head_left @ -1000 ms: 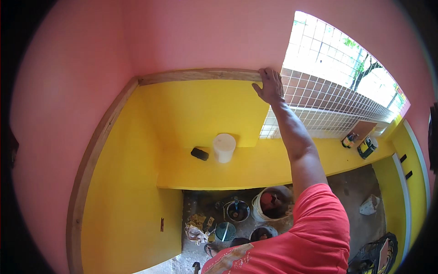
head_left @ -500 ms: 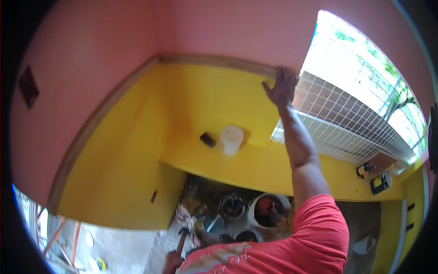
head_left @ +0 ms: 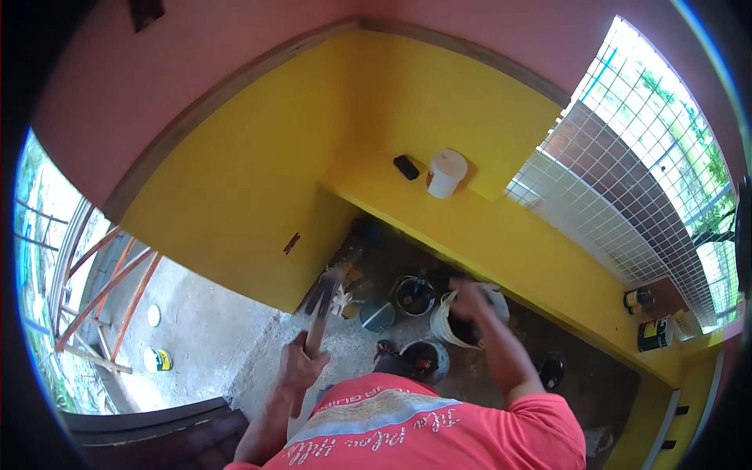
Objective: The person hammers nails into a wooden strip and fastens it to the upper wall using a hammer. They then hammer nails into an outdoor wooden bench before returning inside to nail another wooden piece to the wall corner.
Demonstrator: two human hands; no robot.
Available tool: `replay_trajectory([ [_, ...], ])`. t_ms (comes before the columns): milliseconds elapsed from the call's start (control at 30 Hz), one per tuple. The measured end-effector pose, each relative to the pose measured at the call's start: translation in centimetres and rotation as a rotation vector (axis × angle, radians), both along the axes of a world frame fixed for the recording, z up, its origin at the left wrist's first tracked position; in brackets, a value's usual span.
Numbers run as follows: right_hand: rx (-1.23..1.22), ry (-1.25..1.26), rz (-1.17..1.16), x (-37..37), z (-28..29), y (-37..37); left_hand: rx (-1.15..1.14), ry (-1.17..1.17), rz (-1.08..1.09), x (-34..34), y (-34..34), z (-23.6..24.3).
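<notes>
My left hand is closed round the wooden handle of a hammer, held upright in front of me. The hammer's dark head is slightly smeared by motion and looks forked. Down to the right, my right hand is at the near side of the yellow ledge, over the mouth of a white bucket. Its fingers are blurred and partly hidden, as is what lies in the bucket. A dark pot and a green round lid or container stand beside the bucket. Closer to me is another bucket.
On the yellow ledge stand a white tub and a black block-like object. Paint cans sit at its right end, below a window grille. Orange-brown poles lean at the left.
My right hand has come down from the wooden trim by the window to the white bucket. My left hand has raised the hammer further into view. The view has tilted downward.
</notes>
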State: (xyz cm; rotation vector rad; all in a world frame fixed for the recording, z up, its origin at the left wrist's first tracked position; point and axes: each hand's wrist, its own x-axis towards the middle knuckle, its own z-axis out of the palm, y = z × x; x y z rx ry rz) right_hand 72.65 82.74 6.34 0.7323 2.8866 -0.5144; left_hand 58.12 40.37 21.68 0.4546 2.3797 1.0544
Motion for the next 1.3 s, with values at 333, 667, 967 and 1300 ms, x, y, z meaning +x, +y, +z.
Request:
replay_trajectory([
  [333, -0.572, -0.941, -0.093, 28.8, -18.1, -25.4, -0.347, 0.164, 0.055, 11.1, -19.6, -11.1],
  [667, -0.39, -0.417, -0.388, 29.6, -13.9, -26.0, -0.431, -0.026, -0.219, 12.8, -20.7, -8.9],
  [967, -0.476, -0.114, -0.448, 33.0, -13.0, -23.0, 0.279, 0.172, -0.419, 15.0, -4.8, -5.5],
  [1300, -0.514, -0.322, -0.751, 58.7, -16.8, -14.2, 0.169, -0.006, -0.463, 23.4, 29.0, -11.4],
])
